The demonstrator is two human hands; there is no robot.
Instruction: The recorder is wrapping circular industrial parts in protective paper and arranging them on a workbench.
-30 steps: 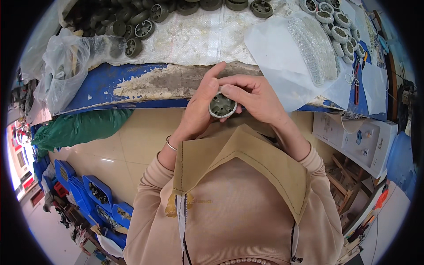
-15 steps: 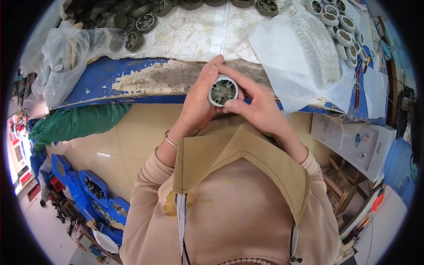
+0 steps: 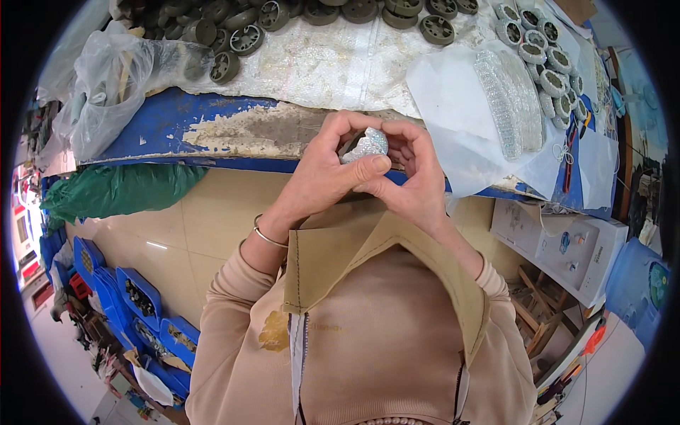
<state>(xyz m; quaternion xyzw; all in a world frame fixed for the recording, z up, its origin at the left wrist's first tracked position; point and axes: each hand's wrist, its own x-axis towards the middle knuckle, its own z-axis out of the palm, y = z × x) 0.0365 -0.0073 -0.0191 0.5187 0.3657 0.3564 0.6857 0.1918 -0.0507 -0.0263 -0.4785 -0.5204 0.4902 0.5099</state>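
Between my two hands is a small round plastic wheel with a silvery glitter band point(image 3: 367, 146) round its rim, turned so the band faces up. My left hand point(image 3: 327, 164) is closed on it, thumb pressed on the band. My right hand point(image 3: 416, 173) curls round the other side, its fingers bent and thumb below the wheel. The hands hide much of the wheel, including its spoked face. Finished-looking silver-rimmed wheels point(image 3: 554, 83) lie in a pile at the far right, beside a stack of silver glitter strips point(image 3: 506, 106).
Bare grey-green wheels point(image 3: 248, 39) are heaped at the back left on a white woven sheet point(image 3: 333, 71). A clear plastic bag point(image 3: 110, 92) lies at the left. Red-handled pliers point(image 3: 569, 170) rest on the right. Blue bins point(image 3: 138, 294) stand on the floor, near a green sack point(image 3: 120, 191).
The wheel has been tilted so its silvery rim, not its spoked face, shows. My left thumb has moved onto the band, and my fingers have shifted round the wheel.
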